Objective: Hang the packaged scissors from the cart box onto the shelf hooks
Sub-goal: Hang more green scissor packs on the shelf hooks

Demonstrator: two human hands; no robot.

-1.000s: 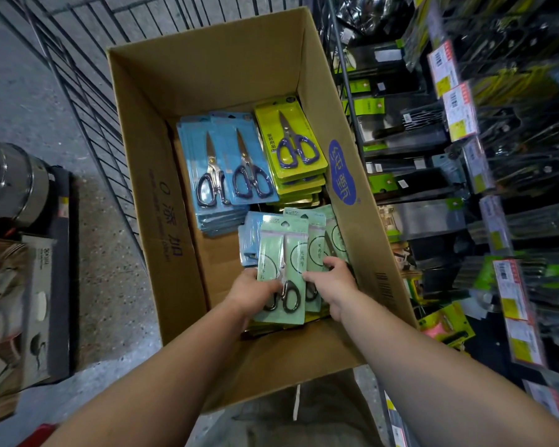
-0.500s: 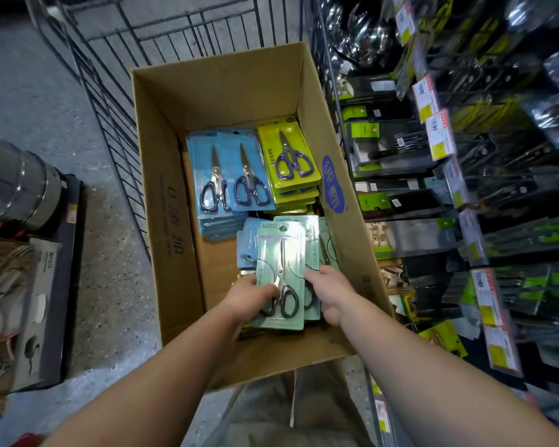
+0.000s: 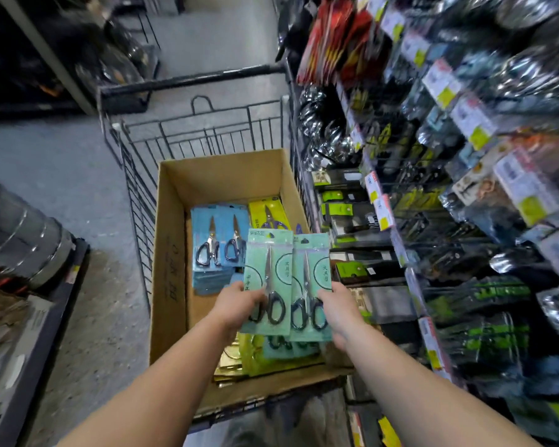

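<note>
Currently, the left hand [image 3: 236,304] is gripping one green scissors pack [image 3: 267,269] above the cardboard box [image 3: 168,253]. The right hand [image 3: 338,309] is gripping a second green pack [image 3: 312,269] beside it.

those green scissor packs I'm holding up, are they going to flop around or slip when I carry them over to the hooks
Probably fairly stiff: the green scissor packs stand flat and upright above the box though held only near the bottom. They look top-light, since the black handles sit low by the left hand and right hand. The glossy fronts may slide against each other.
</note>
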